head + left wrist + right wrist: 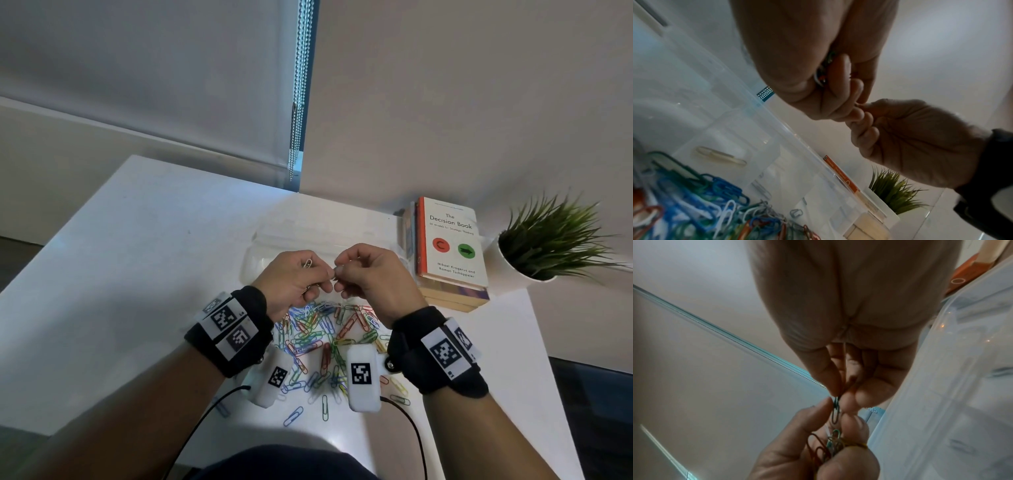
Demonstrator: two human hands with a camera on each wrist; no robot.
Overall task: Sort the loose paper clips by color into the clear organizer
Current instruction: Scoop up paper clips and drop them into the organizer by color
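Both hands hover together above a pile of mixed-colour paper clips (325, 335) on the white table. My left hand (323, 275) grips a small bunch of clips (830, 446) in red, green and yellow. My right hand (340, 274) pinches a dark clip (835, 410) that sticks out of that bunch, fingertips touching the left hand's. The clear organizer (260, 246) lies just beyond the hands. In the left wrist view one pale clip (721, 156) lies in an organizer (756, 129) compartment and a grey clip (796, 214) in another.
A stack of books (448, 250) stands right of the organizer, with a potted plant (548, 246) beyond it. A bead chain (298, 102) hangs from the blind at the back. Stray clips (294, 416) lie near the table's front edge.
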